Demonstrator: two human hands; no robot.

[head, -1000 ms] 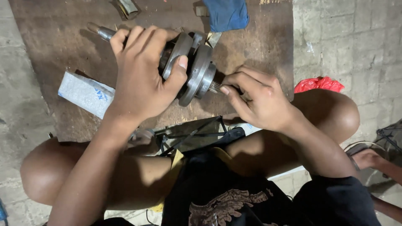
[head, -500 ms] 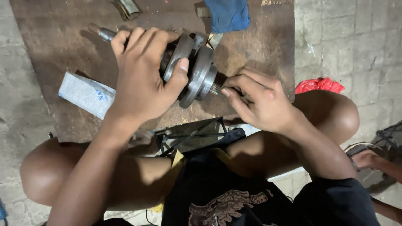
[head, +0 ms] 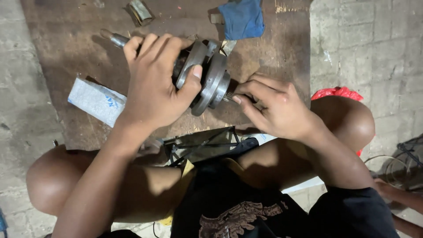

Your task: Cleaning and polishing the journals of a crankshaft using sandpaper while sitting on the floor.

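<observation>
Over a rusty brown metal sheet [head: 79, 53] on concrete, the left hand [head: 156, 83] grips a grey steel crankshaft [head: 207, 77]; the right hand [head: 275, 108] pinches its splined shaft end, apparently fitting something that needs careful alignment.

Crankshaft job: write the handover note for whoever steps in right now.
Left hand: grip closed over the crankshaft, holding it on its side above the wooden board.
Right hand: fingertips pinched at the short shaft end; whatever small part they hold is hidden.
Nearby: white box on the board's left, blue rag and a small metal piece at the far edge.
Done: crankshaft lifted and steadied.
Left: work at the shaft end looks unfinished; how far along is unclear.
</observation>
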